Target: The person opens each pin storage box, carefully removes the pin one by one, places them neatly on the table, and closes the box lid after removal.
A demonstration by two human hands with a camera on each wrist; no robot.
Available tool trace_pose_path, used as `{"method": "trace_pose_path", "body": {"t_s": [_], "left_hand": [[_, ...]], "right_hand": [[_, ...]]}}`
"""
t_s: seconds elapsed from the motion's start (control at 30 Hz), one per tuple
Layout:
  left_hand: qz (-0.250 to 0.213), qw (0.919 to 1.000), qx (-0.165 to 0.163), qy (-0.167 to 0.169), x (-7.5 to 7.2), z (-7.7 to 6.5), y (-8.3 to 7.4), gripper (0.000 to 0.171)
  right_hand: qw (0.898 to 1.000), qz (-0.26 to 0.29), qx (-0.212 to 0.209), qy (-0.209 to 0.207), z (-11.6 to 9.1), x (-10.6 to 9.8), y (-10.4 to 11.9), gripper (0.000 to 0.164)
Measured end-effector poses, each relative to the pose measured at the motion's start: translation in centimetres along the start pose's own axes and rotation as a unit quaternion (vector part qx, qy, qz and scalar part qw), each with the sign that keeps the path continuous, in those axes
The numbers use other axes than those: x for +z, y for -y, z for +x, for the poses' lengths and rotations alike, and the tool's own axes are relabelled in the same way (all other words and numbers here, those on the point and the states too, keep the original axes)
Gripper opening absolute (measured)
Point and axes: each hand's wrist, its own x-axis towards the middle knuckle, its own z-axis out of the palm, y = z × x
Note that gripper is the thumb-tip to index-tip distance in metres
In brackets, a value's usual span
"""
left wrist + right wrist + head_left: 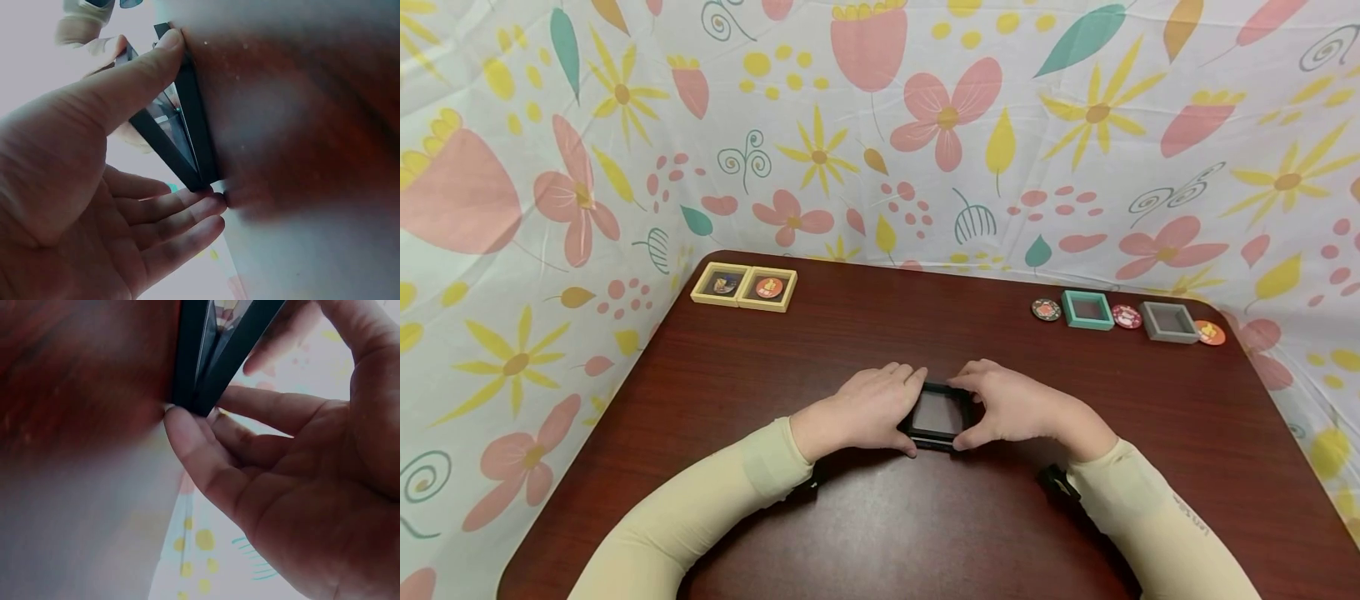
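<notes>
A square black display case (934,436) with clear film windows lies at mid-table between the hands. In both wrist views its two hinged halves stand apart in a narrow V, the lower half near the tabletop. My left hand (876,408) holds the left side, thumb on the lower half's front edge and fingers (178,234) at the hinged back edge. From the right, my right hand (1018,404) grips the case, thumb at the front corner, curled fingers (206,465) touching the hinge end. Whether anything lies inside the case cannot be made out.
Two yellow frames (763,306) holding round chips stand at the back left. Along the back right are a dark chip (1046,309), a teal frame (1092,325), a red chip (1127,317), a grey frame (1172,337) and an orange chip (1210,332). Patterned cloth hangs behind the table.
</notes>
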Motion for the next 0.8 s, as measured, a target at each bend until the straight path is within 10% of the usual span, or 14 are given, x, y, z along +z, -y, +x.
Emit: {"method": "trace_pose_path", "body": {"t_s": [0.8], "left_hand": [[-0.042,0.999,0.009,0.013,-0.3,0.3,1.2,0.102]], "right_hand": [[0.997,-0.081,-0.001,-0.02,0.0,0.9,1.6,0.087]]}}
